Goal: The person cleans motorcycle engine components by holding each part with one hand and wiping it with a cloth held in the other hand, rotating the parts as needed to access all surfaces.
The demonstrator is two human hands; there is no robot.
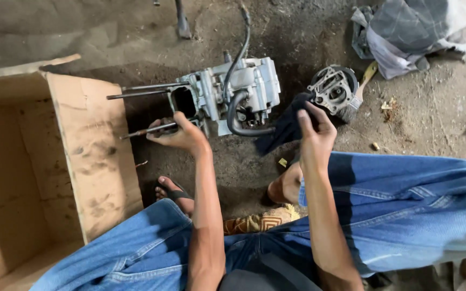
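The grey cast-metal engine block (pixel 233 94) lies on dirty ground, its long steel studs (pixel 141 90) pointing toward a cardboard box (pixel 90 145). The left hand (pixel 179 133) grips the lowest stud; the right hand (pixel 314 132) pinches a dark rag (pixel 281 129) beside a round cylinder part (pixel 333 86). Steadying the stud firmly should help wiping.

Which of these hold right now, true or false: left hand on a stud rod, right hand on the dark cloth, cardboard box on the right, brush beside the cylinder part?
1. The left hand grips a metal rod sticking out of the engine case. True.
2. The right hand is empty. False: it holds a dark cloth.
3. The cardboard box sits on the right. False: it is on the left.
4. A paintbrush lies by the cylinder part. True.
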